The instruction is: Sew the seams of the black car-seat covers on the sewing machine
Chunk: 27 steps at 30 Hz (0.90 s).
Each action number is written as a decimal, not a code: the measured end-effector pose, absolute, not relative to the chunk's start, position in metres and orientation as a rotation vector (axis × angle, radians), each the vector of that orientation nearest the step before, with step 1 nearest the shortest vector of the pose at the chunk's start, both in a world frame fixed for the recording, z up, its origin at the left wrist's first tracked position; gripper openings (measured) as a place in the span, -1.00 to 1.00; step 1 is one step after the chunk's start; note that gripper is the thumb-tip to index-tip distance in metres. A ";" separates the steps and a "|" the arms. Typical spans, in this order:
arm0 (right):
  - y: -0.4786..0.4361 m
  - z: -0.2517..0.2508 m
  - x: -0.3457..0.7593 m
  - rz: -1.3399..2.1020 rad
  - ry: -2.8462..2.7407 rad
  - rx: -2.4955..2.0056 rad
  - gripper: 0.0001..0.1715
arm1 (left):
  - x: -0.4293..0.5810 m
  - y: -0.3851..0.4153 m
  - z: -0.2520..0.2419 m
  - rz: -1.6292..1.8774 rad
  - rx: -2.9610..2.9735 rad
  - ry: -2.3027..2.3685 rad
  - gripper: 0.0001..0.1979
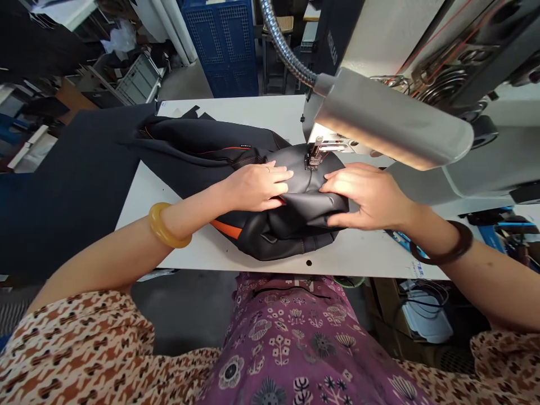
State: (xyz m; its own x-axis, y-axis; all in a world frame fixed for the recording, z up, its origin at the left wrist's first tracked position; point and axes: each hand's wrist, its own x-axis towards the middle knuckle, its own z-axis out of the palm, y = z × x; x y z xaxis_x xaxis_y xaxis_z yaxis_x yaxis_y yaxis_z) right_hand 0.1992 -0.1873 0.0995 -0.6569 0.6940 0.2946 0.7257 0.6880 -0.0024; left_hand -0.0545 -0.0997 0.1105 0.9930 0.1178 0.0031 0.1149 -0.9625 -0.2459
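Observation:
A black neoprene garment [248, 152] with orange stitching and an orange panel [225, 228] lies bunched on the table, its far part running under the presser foot [313, 157] of an industrial sewing machine [426, 56]. My left hand [257, 188], wearing a ring, presses on the fabric just short of the foot. My right hand [363, 197] holds a fold of the same fabric to the right of a seam. Both hands are close to the needle area, which is partly hidden by the foot.
A metal gooseneck lamp [392, 115] hangs over the needle area. The white sewing table [358, 253] has dark fabric [71, 185] draped off its left side. A blue mesh cabinet [223, 45] stands behind it, and cables and a white object sit below right.

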 end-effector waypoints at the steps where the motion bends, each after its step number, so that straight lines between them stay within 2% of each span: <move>1: -0.190 0.101 0.196 -0.218 -2.664 -1.093 -0.33 | -0.054 -0.100 0.111 0.025 -2.876 -0.153 -0.71; 3: -0.193 0.103 0.190 -0.336 -2.732 -1.034 -0.42 | -0.050 -0.100 0.112 0.058 -2.849 -0.125 -0.66; 7: -0.188 0.103 0.186 -0.470 -2.792 -1.041 -0.62 | -0.035 -0.097 0.117 0.119 -2.818 -0.144 -0.42; 13: -0.179 0.107 0.194 -0.491 -2.731 -1.103 -0.67 | -0.031 -0.092 0.116 0.155 -2.848 -0.215 -0.58; 18: -0.173 0.113 0.202 -0.452 -2.615 -1.040 -0.65 | -0.027 -0.085 0.116 0.032 -2.912 -0.335 -0.66; 22: -0.175 0.114 0.197 -0.347 -2.630 -1.061 -0.64 | -0.028 -0.083 0.109 -0.071 -3.000 -0.121 -0.79; 25: -0.179 0.115 0.185 -0.321 -2.646 -1.051 -0.56 | -0.034 -0.085 0.097 -0.208 -3.059 0.067 -0.80; 27: -0.184 0.115 0.178 -0.306 -2.654 -1.016 -0.59 | -0.038 -0.087 0.092 -0.301 -3.081 0.089 -0.79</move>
State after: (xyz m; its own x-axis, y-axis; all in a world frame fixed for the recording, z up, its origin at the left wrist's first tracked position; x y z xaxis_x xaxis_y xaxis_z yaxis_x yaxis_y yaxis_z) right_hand 0.1781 -0.1835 0.1147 -0.7123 0.6173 0.3341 0.6771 0.7296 0.0956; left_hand -0.0377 -0.0871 0.0916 0.9794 -0.0615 0.1922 -0.0527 -0.9973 -0.0504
